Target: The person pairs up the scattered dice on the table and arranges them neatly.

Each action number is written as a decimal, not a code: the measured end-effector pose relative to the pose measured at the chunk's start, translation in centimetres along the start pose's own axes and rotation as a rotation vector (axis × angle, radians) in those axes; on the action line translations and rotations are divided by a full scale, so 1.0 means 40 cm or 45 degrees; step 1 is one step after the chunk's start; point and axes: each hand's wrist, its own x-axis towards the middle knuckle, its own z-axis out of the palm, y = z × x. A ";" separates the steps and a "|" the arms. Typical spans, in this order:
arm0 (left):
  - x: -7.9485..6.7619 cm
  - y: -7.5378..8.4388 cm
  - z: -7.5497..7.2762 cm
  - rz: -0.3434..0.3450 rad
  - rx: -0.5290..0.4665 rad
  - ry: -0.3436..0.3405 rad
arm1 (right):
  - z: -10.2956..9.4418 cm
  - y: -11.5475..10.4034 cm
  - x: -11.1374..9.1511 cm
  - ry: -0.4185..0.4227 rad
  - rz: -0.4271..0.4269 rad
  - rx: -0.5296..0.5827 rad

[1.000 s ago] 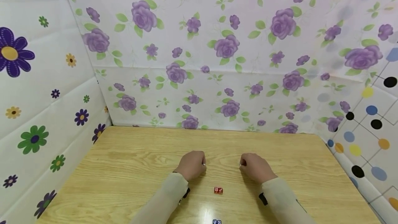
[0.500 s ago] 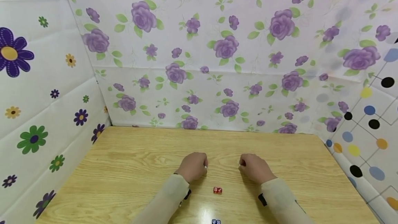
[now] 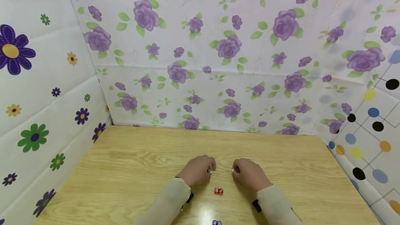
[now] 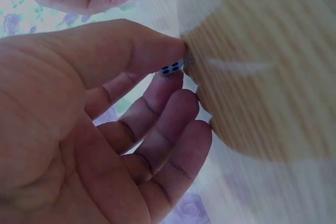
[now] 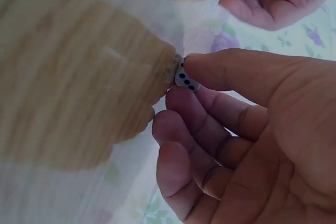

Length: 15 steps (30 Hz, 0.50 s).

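Note:
My left hand (image 3: pixel 197 171) pinches a small white die (image 4: pixel 171 68) between thumb and fingers, low over the wooden table (image 3: pixel 131 169). Blue dots show on that die in the left wrist view. Opposite it, my right hand (image 3: pixel 251 174) holds another white die (image 5: pixel 186 77) at its thumb tip, at the table surface. A short gap separates the two hands. Nearer to me, between the wrists, lie two red dice (image 3: pixel 218 191) side by side. At the bottom edge of the head view sit two blue dice (image 3: pixel 216 222), also side by side and partly cut off.
Behind the table hangs a white cloth (image 3: pixel 206 89) with purple flowers. A daisy-print cloth (image 3: pixel 34 89) borders the left side, and a dotted cloth (image 3: pixel 372 141) the right. The table surface reflects the hands and light.
Both hands have moved inward, closer to each other, and slightly toward me. The white dice now show more clearly at the fingertips. The red and blue dice stay put.

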 end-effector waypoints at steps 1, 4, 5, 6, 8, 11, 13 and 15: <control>0.001 0.001 0.002 -0.001 -0.002 -0.003 | 0.002 -0.002 0.000 0.002 0.001 0.004; -0.004 0.001 -0.001 0.000 -0.025 -0.007 | 0.005 -0.007 -0.001 0.006 -0.002 0.013; -0.009 -0.001 -0.005 -0.004 -0.045 -0.008 | 0.005 -0.009 0.000 0.005 -0.004 0.020; -0.014 -0.005 -0.010 -0.006 -0.062 -0.007 | 0.004 -0.010 0.000 0.003 -0.006 0.028; -0.023 -0.016 -0.022 -0.021 -0.083 -0.002 | -0.002 -0.013 -0.002 0.000 -0.001 0.051; -0.030 -0.027 -0.043 -0.053 -0.100 0.012 | -0.013 -0.009 -0.006 0.010 0.012 0.079; -0.030 -0.029 -0.051 -0.063 -0.085 0.021 | -0.021 -0.006 -0.009 0.024 0.017 0.086; -0.028 -0.028 -0.054 -0.064 -0.087 0.022 | -0.024 -0.001 -0.010 0.030 0.015 0.081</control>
